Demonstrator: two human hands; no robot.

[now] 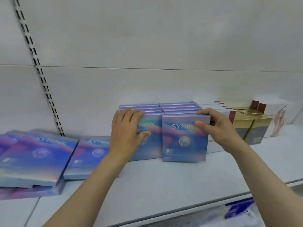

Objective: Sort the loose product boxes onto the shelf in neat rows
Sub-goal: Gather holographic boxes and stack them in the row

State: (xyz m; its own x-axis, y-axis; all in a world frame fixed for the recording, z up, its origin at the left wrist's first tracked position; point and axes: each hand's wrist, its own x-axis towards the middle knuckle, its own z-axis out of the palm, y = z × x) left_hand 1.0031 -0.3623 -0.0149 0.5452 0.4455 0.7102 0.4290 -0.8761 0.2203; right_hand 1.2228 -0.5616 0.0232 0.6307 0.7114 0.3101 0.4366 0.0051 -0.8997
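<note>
The right hand point(218, 126) pinches the right front box point(185, 138). The left hand point(126, 131) grips the left front box point(152, 141) on the shelf point(164, 181).

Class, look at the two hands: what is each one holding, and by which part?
The right hand grips the front upright Syrinx box at its top right corner. The left hand holds the neighbouring box over its top edge.

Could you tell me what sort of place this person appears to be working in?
Most likely a retail shop aisle. Identical SYRINX boxes stand in rows on a white shelf, a slotted upright for adjustable shelving runs up the back panel, and gold-topped boxes of another product stand alongside.
</note>
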